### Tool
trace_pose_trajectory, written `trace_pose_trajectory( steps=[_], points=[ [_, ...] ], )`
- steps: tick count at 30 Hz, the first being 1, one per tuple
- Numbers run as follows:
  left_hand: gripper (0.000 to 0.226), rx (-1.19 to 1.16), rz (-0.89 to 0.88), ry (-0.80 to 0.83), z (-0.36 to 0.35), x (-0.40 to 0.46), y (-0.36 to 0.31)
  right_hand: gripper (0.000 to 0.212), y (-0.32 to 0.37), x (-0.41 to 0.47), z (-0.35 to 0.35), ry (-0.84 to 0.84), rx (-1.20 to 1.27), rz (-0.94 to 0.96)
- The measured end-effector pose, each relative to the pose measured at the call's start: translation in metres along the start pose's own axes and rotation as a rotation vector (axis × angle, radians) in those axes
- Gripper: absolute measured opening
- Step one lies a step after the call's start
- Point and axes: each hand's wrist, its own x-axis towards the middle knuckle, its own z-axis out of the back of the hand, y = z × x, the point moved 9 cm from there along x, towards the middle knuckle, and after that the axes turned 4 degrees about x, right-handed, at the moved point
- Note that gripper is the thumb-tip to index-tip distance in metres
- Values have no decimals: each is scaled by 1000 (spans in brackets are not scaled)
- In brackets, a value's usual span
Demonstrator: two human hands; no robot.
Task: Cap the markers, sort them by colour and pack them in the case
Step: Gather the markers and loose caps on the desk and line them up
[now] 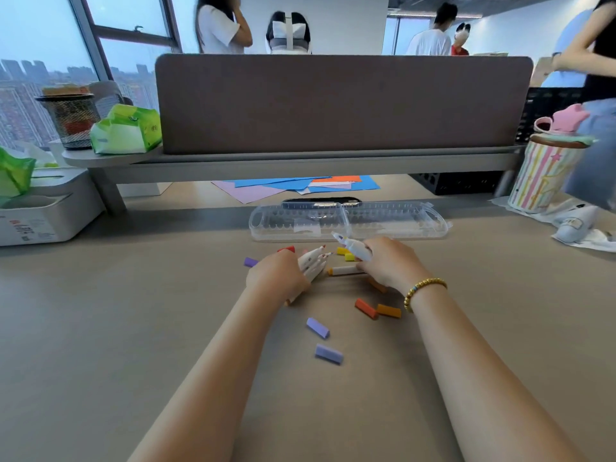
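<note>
Loose caps, purple (pixel 317 327), orange (pixel 389 310) and yellow (pixel 343 251), are scattered on the tan bench (pixel 133 328), and an open clear case (pixel 350 221) is laid just behind the hands. A bunch of uncapped white markers (pixel 313 261) is gripped by the left hand (pixel 278 276). One white marker (pixel 353 246) is pinched in the right hand (pixel 391 261), tip up.
</note>
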Motion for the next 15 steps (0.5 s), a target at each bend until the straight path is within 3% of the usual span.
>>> trace_pose_trajectory(
  steps=[5, 9, 15],
  points=[
    [48, -34, 5, 20, -1, 2, 6, 18, 10, -1, -5, 36, -142, 74],
    [18, -145, 23, 58, -1, 4, 14, 11, 16, -2, -6, 10, -242, 110],
    [19, -394, 67, 37, 17, 4, 36, 16, 24, -3, -10, 48, -282, 158]
  ],
)
